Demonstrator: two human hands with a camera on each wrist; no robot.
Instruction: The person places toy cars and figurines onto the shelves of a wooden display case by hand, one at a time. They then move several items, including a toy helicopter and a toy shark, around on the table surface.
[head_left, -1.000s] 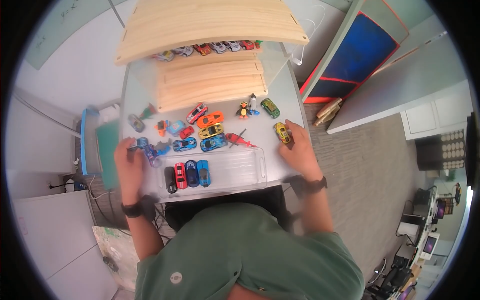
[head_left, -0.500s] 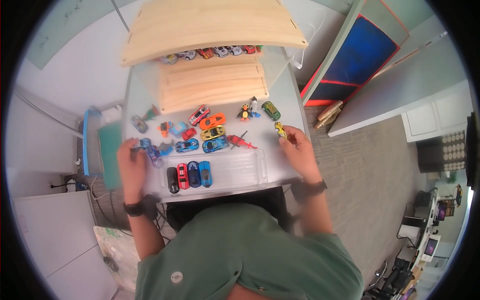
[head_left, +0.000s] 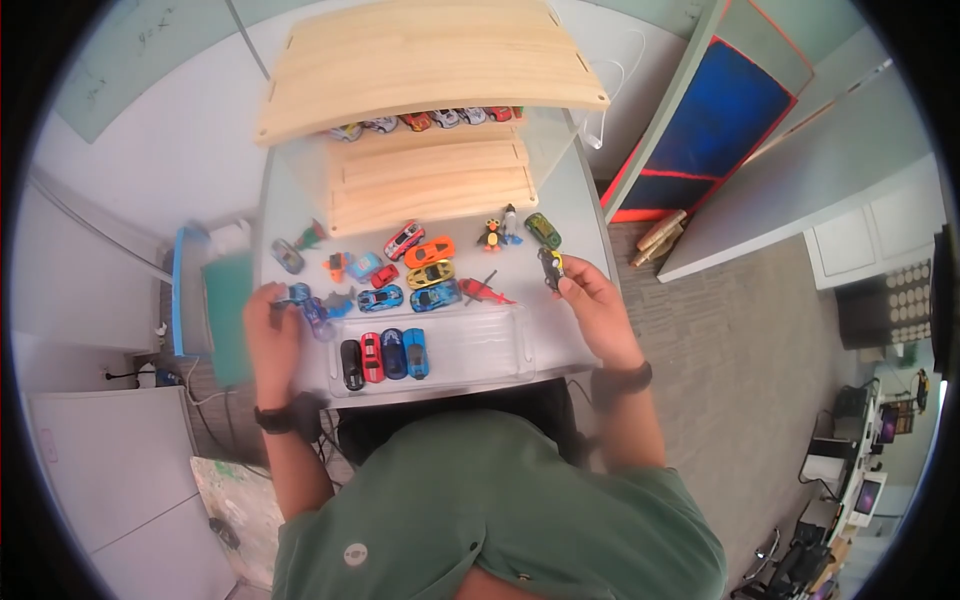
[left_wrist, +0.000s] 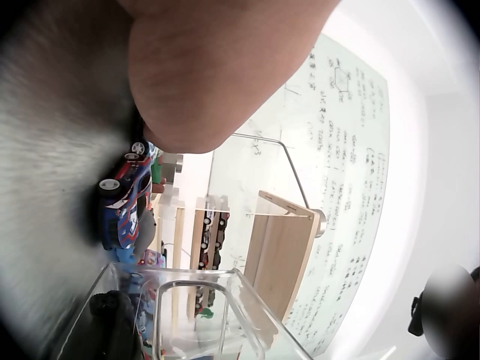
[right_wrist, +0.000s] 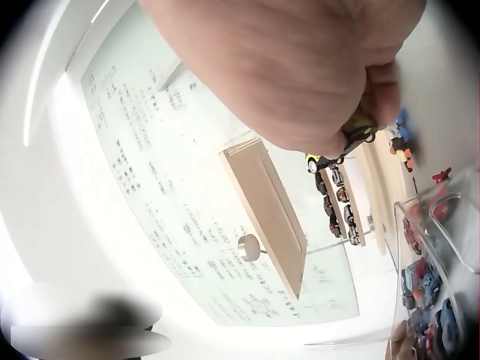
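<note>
Off the table's right side, my right hand (head_left: 597,308) pinches a yellow toy car (head_left: 551,268) between thumb and fingers, its dark underside showing in the head view. In the right wrist view the palm hides part of that car (right_wrist: 360,127). My left hand (head_left: 272,338) rests at the table's left edge, fingers loosely bent beside a light blue toy car (head_left: 297,293). Close by lies a blue and purple toy car (head_left: 318,318), seen also in the left wrist view. Between the hands, a clear tray (head_left: 475,345) holds a black, a red and two blue toy cars in a row at its left.
Behind the tray lie several toy cars, a red helicopter (head_left: 485,291), a penguin figure (head_left: 492,236) and a green car (head_left: 543,230). A tiered wooden display shelf (head_left: 430,70) with clear sides stands at the back, a row of cars under its top board.
The right hand has lifted the yellow car slightly and turned it, from its painted top showing to its dark underside. The left hand keeps its place on the table; the head view has shifted a little.
</note>
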